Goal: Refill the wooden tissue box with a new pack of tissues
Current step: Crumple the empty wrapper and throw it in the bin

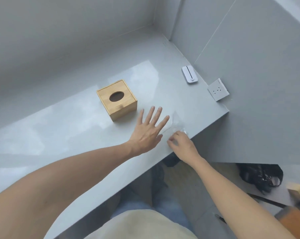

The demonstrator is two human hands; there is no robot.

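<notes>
A light, matt-finished wooden tissue box [117, 100] with visible grain sits on a smooth, glossy grey counter [68, 128] that mirrors pale patches of light. Clear, crinkled plastic film [176, 125], shiny and nearly see-through, lies by the right hand [181, 144]. A smooth white plastic device [189, 75] and a white plastic socket plate [218, 90] sit near matt grey walls [259, 66].

Two bare forearms are seen, with no sleeves, watch or rings visible on the bare left hand [148, 131] or the bare right hand [182, 144]. A pale cream garment [139, 225] is worn over the torso, and blurred light-blue denim trousers [164, 202] are seen below it. Dark footwear is glimpsed, too blurred to detail.
</notes>
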